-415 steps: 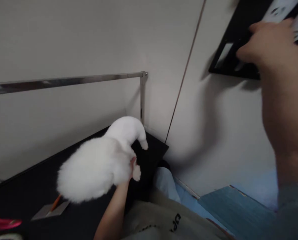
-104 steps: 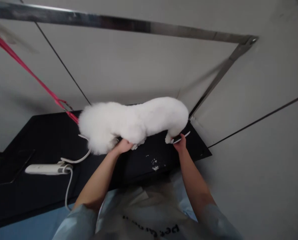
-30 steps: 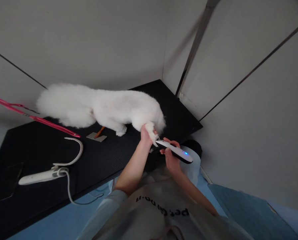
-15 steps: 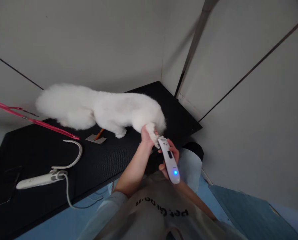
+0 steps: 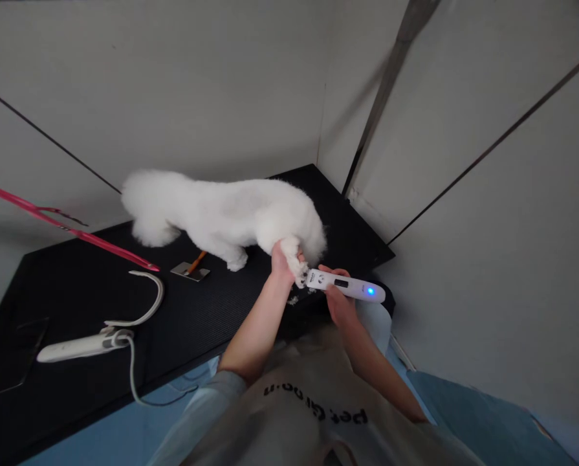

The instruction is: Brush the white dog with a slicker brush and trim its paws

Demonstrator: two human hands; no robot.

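A small white fluffy dog (image 5: 231, 210) stands on a black grooming table (image 5: 138, 330), its rear toward me. My left hand (image 5: 280, 264) is closed round the dog's lifted hind paw (image 5: 295, 259). My right hand (image 5: 335, 301) grips a white cordless trimmer (image 5: 346, 285) with a blue light lit. The trimmer lies level, and its head touches the underside of the paw.
A pink leash (image 5: 61, 226) runs from the left toward the dog. A white corded clipper (image 5: 78, 345) lies on the table at the left. An orange-handled tool on a small metal plate (image 5: 190, 270) sits under the dog. A metal post (image 5: 383, 90) rises in the corner.
The trimmer has swung from pointing down toward me to lying level against the paw. The dog's head end has shifted right. My left hand keeps hold of the paw.
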